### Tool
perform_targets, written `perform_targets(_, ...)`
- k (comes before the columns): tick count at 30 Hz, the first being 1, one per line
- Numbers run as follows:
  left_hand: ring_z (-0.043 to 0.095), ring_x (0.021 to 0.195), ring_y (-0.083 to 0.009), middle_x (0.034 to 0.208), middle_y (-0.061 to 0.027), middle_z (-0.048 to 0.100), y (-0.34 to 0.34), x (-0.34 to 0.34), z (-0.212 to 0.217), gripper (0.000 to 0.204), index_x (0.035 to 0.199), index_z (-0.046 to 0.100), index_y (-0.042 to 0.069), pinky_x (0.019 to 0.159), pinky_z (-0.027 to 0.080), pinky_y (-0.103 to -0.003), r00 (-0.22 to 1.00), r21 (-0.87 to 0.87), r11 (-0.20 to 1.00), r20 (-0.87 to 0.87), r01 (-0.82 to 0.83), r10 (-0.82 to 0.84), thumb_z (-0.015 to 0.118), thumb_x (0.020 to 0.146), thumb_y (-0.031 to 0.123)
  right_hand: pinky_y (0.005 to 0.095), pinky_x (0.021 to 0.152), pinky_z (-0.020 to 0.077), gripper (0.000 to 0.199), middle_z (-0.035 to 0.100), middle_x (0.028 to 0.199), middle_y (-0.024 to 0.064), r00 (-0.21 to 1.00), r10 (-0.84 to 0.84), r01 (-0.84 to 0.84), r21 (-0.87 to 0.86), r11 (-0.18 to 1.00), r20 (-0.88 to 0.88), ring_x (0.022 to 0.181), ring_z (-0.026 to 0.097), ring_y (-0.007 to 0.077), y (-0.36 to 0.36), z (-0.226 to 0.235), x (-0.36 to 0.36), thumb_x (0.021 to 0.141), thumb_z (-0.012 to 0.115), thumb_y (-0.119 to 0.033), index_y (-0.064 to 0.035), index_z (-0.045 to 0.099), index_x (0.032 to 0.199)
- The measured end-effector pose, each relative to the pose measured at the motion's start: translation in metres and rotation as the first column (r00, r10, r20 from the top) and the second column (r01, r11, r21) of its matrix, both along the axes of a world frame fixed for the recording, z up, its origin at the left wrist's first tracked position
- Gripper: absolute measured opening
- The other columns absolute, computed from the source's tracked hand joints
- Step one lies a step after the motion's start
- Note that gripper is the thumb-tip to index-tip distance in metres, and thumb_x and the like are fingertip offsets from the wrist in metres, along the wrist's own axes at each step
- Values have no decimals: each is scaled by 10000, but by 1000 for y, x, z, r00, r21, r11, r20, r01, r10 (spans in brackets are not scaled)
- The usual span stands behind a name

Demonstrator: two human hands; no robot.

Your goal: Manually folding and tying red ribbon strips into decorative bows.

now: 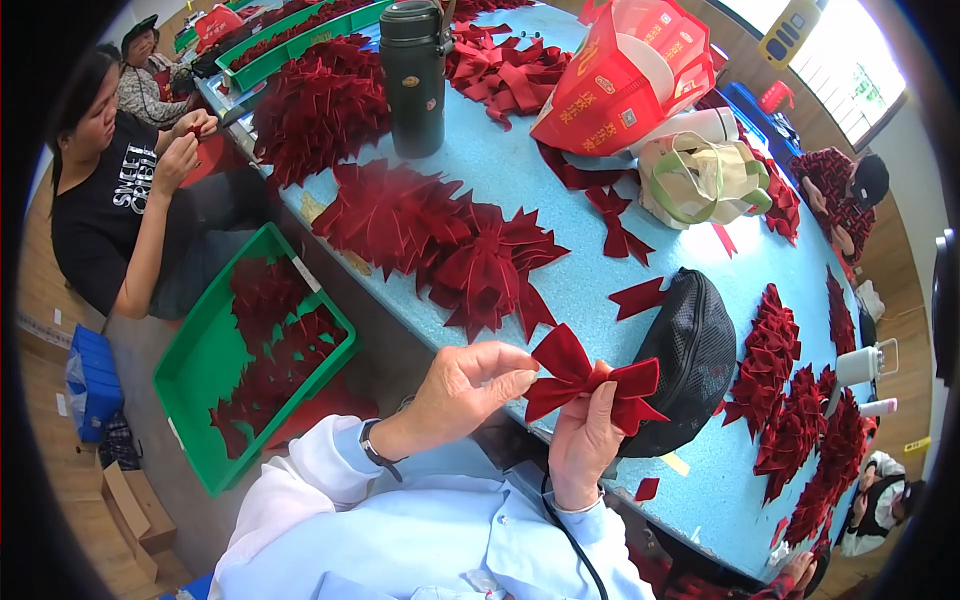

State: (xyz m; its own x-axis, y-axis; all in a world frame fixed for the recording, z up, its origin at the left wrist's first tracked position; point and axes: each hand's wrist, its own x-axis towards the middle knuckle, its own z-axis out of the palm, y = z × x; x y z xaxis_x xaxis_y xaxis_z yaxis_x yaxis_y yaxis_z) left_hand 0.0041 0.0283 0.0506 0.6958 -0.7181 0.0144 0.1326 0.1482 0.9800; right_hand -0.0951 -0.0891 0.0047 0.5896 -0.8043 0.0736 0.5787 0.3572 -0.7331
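A dark red velvet bow [562, 358] is held up in front of me at the table's near edge. My right hand [583, 440] grips it around the middle, the thumb lying over its right half. My left hand [455, 398] is closed in a pinch, thumb and forefinger meeting at the left edge of the bow. Any thread between those fingertips is too small to make out. Just beyond lies a heap of similar bows [490, 262] on the blue table [560, 265]. A black mesh pouch [690, 350] rests right behind my right hand.
Left of the table stands a green crate [190, 375] with red bows inside. A dark green flask [412, 90], a red paper bag [625, 85] and a cream cloth bag [705, 180] stand farther back. More bow piles [800, 420] line the right side. Co-workers sit around the table.
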Motion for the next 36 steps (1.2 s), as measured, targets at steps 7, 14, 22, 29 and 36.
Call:
perform_targets(7, 590, 798, -69, 825, -59, 653, -5, -4, -6, 153, 958, 636, -27, 692, 478, -202, 997, -2, 998, -47, 59, -59, 625, 857, 87, 332, 904, 439, 223, 616, 1075, 77, 1000, 1, -1, 10, 1000, -7, 991, 571, 157, 2, 6, 1, 933, 505, -157, -66, 518, 1136)
perform_targets(14, 570, 742, -71, 784, -37, 641, -3, -1, -6, 137, 926, 636, -28, 667, 465, -211, 988, -12, 999, -148, 45, -47, 627, 857, 90, 318, 907, 432, 217, 608, 1088, 70, 1000, 18, -18, 35, 999, 12, 989, 566, 147, 0, 4, 2, 939, 494, -155, -67, 518, 1137)
perform_targets(22, 560, 745, -76, 832, -46, 638, 0, 9, -23, 164, 965, 615, -36, 683, 459, -219, 972, -105, 989, -222, -104, 79, 612, 867, 95, 306, 903, 428, 224, 605, 1088, 67, 999, -32, 32, 65, 997, -12, 976, 564, 134, -2, 3, 2, 939, 499, -164, -62, 516, 1137)
perform_targets(29, 568, 774, -82, 897, -69, 637, -4, -5, -5, 232, 1051, 581, -37, 693, 461, -207, 943, -86, 995, -326, 47, -73, 622, 857, 83, 309, 902, 430, 242, 603, 1090, 69, 1000, -28, 28, 47, 999, -5, 981, 563, 140, -3, 4, 3, 937, 504, -185, -57, 514, 1142)
perform_targets(36, 565, 704, -73, 823, -62, 642, -13, -14, -7, 205, 997, 610, -33, 643, 456, -199, 940, -88, 993, -326, 79, -103, 652, 836, 86, 328, 911, 425, 259, 593, 1086, 77, 999, 10, -8, 44, 999, -32, 991, 554, 159, -2, 4, 0, 931, 514, -187, -38, 514, 1143)
